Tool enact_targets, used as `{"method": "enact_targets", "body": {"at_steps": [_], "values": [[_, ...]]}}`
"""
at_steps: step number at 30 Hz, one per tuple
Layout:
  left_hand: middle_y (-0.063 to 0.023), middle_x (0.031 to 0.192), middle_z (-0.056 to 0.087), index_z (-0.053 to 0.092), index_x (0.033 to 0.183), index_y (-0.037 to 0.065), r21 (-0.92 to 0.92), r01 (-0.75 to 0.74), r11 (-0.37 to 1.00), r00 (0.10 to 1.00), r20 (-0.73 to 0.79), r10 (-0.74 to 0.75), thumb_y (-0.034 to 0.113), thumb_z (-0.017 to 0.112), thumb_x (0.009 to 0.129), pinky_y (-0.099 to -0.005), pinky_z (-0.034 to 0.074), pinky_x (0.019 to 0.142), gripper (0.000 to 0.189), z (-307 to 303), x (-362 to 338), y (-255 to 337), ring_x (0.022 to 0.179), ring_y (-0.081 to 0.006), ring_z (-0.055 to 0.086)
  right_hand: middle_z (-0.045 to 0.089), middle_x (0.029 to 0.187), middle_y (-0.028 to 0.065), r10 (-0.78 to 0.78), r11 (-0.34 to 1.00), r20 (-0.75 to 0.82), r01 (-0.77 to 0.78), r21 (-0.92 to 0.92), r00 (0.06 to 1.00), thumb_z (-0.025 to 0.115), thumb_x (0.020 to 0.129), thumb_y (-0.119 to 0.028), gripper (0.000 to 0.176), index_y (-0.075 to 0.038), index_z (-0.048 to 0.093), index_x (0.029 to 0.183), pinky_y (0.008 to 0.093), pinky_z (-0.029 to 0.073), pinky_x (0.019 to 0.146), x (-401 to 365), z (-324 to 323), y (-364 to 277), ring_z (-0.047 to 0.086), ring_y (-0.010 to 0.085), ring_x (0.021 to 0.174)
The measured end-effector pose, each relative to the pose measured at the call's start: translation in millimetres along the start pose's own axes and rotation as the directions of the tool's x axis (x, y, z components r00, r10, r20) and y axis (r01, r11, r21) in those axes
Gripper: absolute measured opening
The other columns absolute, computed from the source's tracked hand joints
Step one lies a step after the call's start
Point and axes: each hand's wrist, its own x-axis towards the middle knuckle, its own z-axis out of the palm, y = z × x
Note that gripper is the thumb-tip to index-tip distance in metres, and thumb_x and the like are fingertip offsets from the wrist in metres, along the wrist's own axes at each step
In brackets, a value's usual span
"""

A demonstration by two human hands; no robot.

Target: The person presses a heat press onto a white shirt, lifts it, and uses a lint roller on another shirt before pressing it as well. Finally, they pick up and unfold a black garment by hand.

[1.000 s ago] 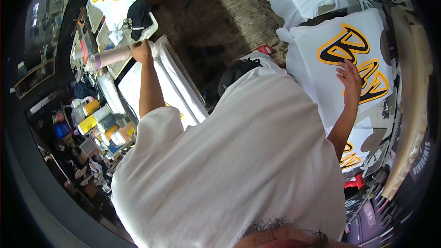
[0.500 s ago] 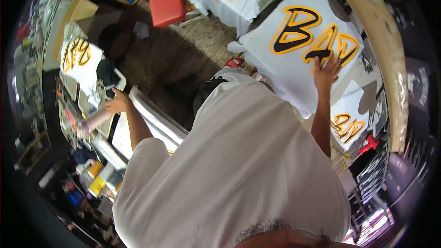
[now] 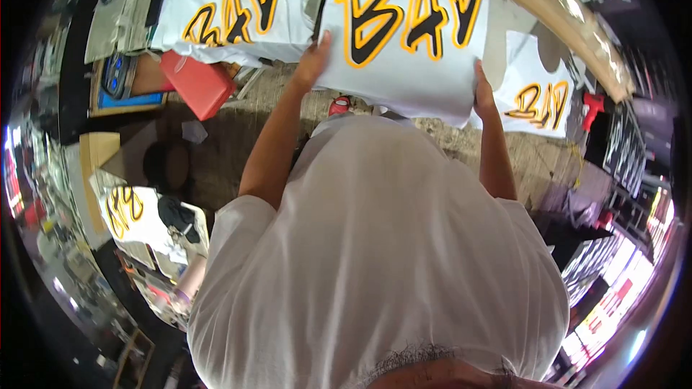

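Observation:
A white shirt with a black and orange "BAD" print lies spread on a flat support in front of me. My left hand is at its left edge, with the fingers along the side of the fabric. At its right edge is my right hand, fingers pointing up along the cloth. Both hands seem to hold the shirt's sides, though the fingertips are partly hidden. A second printed white shirt is to the left, and a smaller printed one is to the right.
A red padded piece is at the upper left, above the floor. Farther left, another printed white cloth lies beside a black item. A long wrapped tan roll crosses the upper right. A red tool is at the right.
My view has turned toward the printed shirts. My left hand has gone from near the pinkish cylinder to the shirt's left edge. My right hand has moved from the print to the right edge.

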Motion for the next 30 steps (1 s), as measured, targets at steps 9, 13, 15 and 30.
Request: {"method": "enact_targets", "body": {"at_steps": [9,13,15,30], "values": [[-0.0102,0.131,0.059,0.049,0.136,-0.004,-0.308,0.451,0.838,0.765,0.617,-0.185,0.034,0.063,0.095,-0.0369,0.043,0.103,0.058,-66.2,-15.7,-24.7,0.117,-0.0198,0.057,0.062,0.125,0.0078,0.253,0.912,0.351,-0.343,0.226,0.902,0.067,0.093,-0.029,0.054,0.004,0.052,0.132,0.0325,0.047,0.095,-82.0,-49.6,16.3,0.058,0.0173,0.113],[-0.0075,0.120,0.064,0.055,0.128,-0.006,-0.121,0.309,0.943,0.771,0.612,-0.174,0.027,0.071,0.090,-0.0342,0.045,0.096,0.052,-96.5,-20.0,-28.9,0.109,-0.0171,0.060,0.067,0.109,0.0056,0.201,0.945,0.410,-0.286,0.160,0.890,0.074,0.086,-0.029,0.054,0.006,0.058,0.124,0.0265,0.047,0.084,-98.0,-76.2,32.1,0.061,0.0129,0.094],[-0.0042,0.111,0.067,0.061,0.121,-0.003,-0.139,0.274,0.952,0.781,0.609,-0.136,0.028,0.073,0.088,-0.0306,0.045,0.090,0.047,-106.7,-27.4,-39.3,0.102,-0.0149,0.061,0.066,0.096,-0.0009,0.255,0.953,0.534,-0.302,0.000,0.806,0.079,0.080,-0.029,0.045,-0.005,0.066,0.115,0.0228,0.047,0.071,-94.3,-90.2,71.0,0.057,0.0072,0.080],[-0.0028,0.103,0.070,0.067,0.114,0.005,0.475,0.339,0.812,0.586,0.569,-0.577,0.013,0.073,0.082,-0.0349,0.054,0.076,0.034,-112.4,-46.2,-175.6,0.087,-0.0164,0.066,0.073,0.096,0.0085,0.694,0.532,0.363,-0.103,-0.841,0.622,0.073,0.077,-0.016,0.019,-0.007,0.073,0.093,0.0379,0.057,0.065,-96.3,-40.9,191.5,0.071,0.0208,0.082]]}}
